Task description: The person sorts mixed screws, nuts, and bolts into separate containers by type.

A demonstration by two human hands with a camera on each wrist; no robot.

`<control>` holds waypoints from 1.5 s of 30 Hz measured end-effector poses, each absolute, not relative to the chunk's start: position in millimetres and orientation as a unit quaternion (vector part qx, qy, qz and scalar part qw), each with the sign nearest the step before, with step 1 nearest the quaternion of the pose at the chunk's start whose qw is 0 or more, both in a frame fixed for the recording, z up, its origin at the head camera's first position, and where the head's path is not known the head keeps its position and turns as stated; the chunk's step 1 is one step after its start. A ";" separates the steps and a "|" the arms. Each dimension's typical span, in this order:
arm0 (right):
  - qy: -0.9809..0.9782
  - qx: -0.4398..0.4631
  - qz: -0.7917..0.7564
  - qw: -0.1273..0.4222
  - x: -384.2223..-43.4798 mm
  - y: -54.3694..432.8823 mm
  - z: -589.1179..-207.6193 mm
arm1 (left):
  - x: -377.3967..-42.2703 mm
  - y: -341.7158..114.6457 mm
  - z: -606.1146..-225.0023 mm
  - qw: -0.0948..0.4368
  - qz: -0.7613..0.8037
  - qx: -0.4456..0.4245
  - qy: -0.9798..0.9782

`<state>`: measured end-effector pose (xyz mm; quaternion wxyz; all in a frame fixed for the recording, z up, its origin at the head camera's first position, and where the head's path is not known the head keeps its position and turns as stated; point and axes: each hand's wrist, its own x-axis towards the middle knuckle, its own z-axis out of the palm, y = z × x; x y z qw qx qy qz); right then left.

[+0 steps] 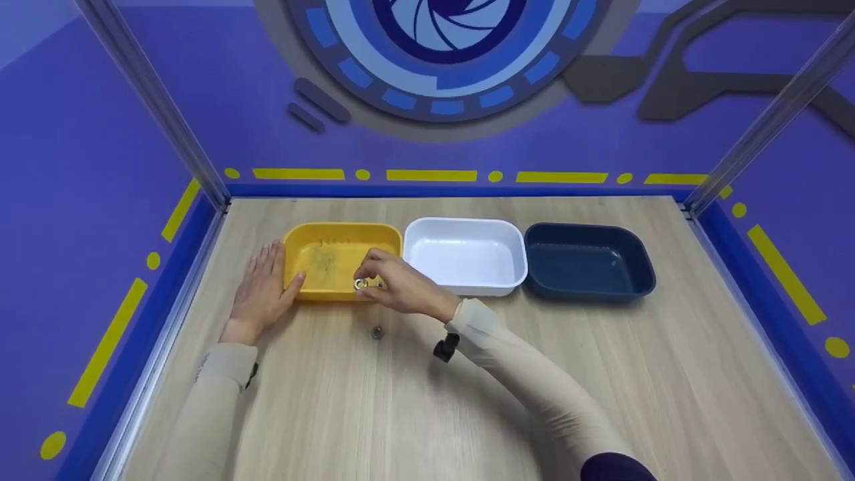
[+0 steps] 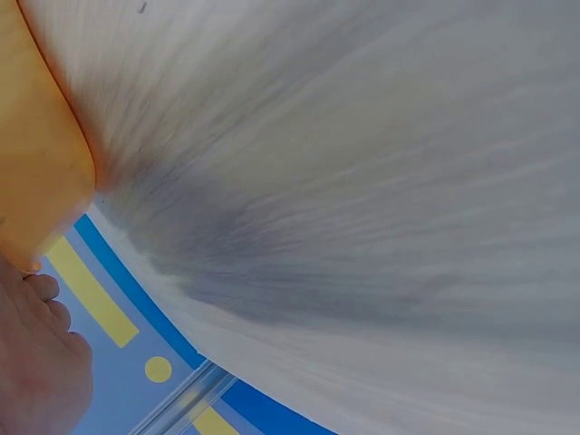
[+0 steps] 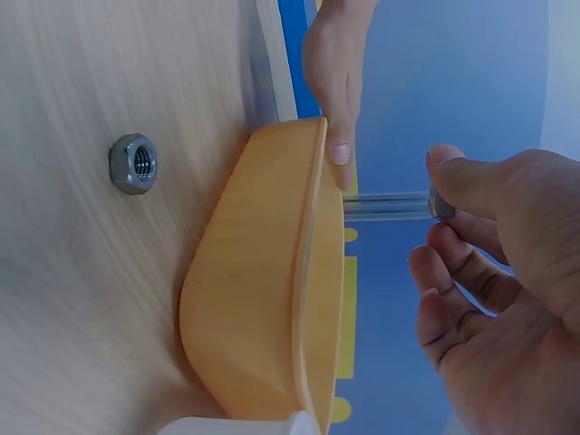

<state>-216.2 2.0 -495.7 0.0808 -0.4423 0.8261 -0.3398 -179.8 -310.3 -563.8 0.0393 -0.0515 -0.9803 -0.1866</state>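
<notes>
My right hand (image 1: 404, 284) pinches a metal nut (image 1: 361, 284) between thumb and fingertips, above the near right part of a yellow tray (image 1: 344, 296). The right wrist view shows this nut (image 3: 441, 203) edge-on, held higher than the tray's rim. A second hex nut (image 1: 377, 332) lies on the table in front of the tray; its threaded hole shows in the right wrist view. With fingers extended, my left hand (image 1: 260, 287) lies against the tray's left side, its thumb at the near left rim. In the left wrist view, only part of that hand (image 2: 41, 349) shows beside the tray.
To the right of the yellow tray stand a white tray (image 1: 465, 290) and a dark blue tray (image 1: 588, 294), side by side in a row. Blue printed panels (image 1: 427, 150) and metal posts (image 1: 157, 100) border the wooden table (image 1: 374, 414) at the back and sides.
</notes>
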 end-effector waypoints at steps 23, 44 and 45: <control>0.856 -0.399 -0.320 0.077 -247.9 -24.8 -496.9 | -179.8 -310.0 -563.3 0.036 -0.173 -0.044 -0.983; 0.883 -0.344 -0.314 0.050 -285.6 -41.4 -498.6 | -183.4 -310.5 -565.0 0.025 -0.173 -0.038 -0.984; 0.884 -0.342 -0.314 0.051 -285.9 -41.7 -499.4 | -182.8 -310.6 -565.4 0.025 -0.172 -0.037 -0.984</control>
